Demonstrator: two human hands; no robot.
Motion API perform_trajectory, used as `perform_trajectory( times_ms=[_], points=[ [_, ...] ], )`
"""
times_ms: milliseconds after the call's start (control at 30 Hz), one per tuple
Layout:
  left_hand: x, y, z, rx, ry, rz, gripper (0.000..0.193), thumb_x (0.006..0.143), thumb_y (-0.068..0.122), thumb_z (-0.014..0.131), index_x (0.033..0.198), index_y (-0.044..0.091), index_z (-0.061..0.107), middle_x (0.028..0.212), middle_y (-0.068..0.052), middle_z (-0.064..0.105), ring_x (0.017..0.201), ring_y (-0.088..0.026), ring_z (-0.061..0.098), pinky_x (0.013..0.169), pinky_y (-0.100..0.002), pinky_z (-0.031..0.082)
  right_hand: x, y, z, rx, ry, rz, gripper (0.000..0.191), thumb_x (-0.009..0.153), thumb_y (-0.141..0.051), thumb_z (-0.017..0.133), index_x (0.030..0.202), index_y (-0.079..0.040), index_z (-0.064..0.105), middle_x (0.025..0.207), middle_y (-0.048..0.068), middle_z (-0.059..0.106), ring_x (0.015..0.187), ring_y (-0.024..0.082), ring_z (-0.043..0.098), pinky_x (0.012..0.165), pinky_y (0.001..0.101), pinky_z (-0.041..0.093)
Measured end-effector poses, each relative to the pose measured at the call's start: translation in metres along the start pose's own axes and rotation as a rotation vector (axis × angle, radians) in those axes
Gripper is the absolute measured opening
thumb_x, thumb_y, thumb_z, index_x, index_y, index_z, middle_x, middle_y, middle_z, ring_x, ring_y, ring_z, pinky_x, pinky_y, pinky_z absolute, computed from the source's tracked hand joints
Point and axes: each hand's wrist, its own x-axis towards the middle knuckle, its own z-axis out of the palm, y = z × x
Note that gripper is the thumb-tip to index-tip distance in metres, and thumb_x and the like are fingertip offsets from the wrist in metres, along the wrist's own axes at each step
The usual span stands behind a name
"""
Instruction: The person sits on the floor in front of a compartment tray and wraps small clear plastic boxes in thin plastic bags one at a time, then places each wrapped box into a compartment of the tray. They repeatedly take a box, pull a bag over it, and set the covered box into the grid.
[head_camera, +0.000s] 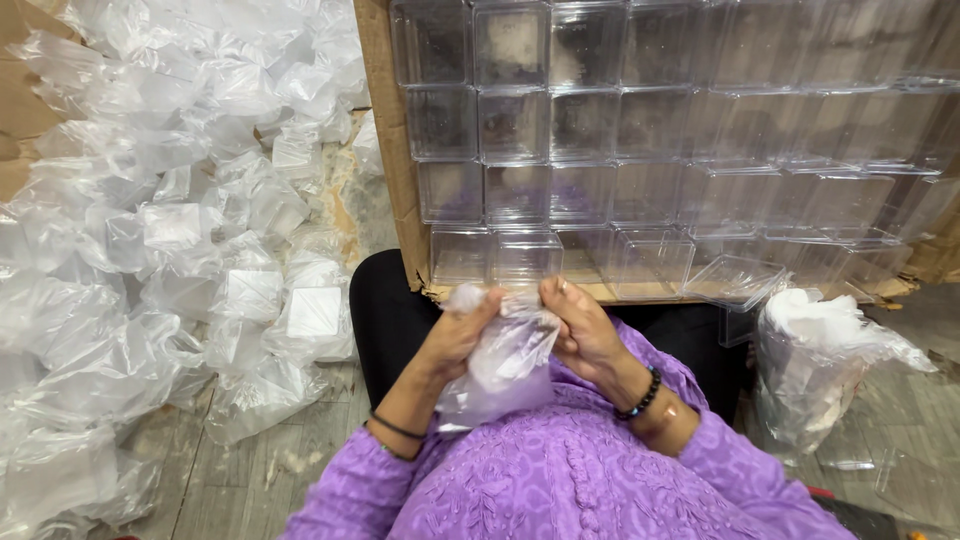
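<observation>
Grey wood-plank floor, seen from above, person seated on it in a purple embroidered top and black trousers. Landmark: cardboard tray straight ahead of the knees. Left of the tray, a big heap of clear plastic bags covers the floor, many with a small clear box inside, some crumpled and flat. Inside the tray, clear plastic cube boxes stand packed in rows, touching side by side; the row nearest the person is only partly filled, and one clear lid or box part lies tilted at that front edge.

Just below the tray's front edge, over the lap, both hands hold one small clear plastic bag with something pale inside, contents not clear. Left hand pinches the bag's top left corner, fingers curled tight on the film, thin dark band on the wrist. Right hand grips the top right corner, fingers closed on the film, black bead bracelet on the wrist. Bag hangs down between the hands, against the purple top.

Right of the tray's front corner, a larger clear bag stuffed with white crumpled material stands on the floor, near the right knee.
</observation>
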Motion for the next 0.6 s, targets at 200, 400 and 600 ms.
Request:
perform_trajectory(
  times_ms=[200, 400, 600],
  points=[
    [-0.018, 0.012, -0.007, 0.131, -0.129, 0.153, 0.020, 0.098, 0.020, 0.073, 0.093, 0.003, 0.064, 0.104, -0.007, 0.072, 0.098, -0.012, 0.069, 0.087, -0.027, 0.057, -0.017, 0.008, -0.007, -0.485, 0.149, -0.113, 0.010, 0.099, -0.015, 0.071, 0.097, -0.004, 0.070, 0.081, -0.003, 0.063, 0.069, 0.005, 0.053, 0.062, 0.0199, 0.045],
    [-0.001, -0.016, -0.011, 0.328, 0.081, 0.185, 0.020, 0.096, 0.025, 0.072, 0.102, 0.006, 0.069, 0.086, 0.002, 0.065, 0.079, -0.005, 0.059, 0.069, -0.022, 0.048, -0.011, 0.003, 0.000, -0.400, 0.249, -0.234, 0.009, 0.096, -0.014, 0.073, 0.099, -0.005, 0.071, 0.086, 0.000, 0.067, 0.070, 0.007, 0.056, 0.064, 0.0206, 0.046],
    [0.011, -0.037, -0.013, 0.416, 0.033, 0.182, 0.037, 0.107, 0.034, 0.067, 0.085, 0.005, 0.066, 0.075, 0.002, 0.058, 0.070, -0.007, 0.053, 0.061, -0.022, 0.042, -0.012, 0.000, -0.006, -0.064, 0.070, -0.068, 0.014, 0.104, -0.023, 0.066, 0.100, -0.010, 0.062, 0.081, 0.002, 0.069, 0.053, 0.005, 0.050, 0.049, 0.0199, 0.040]
  ],
)
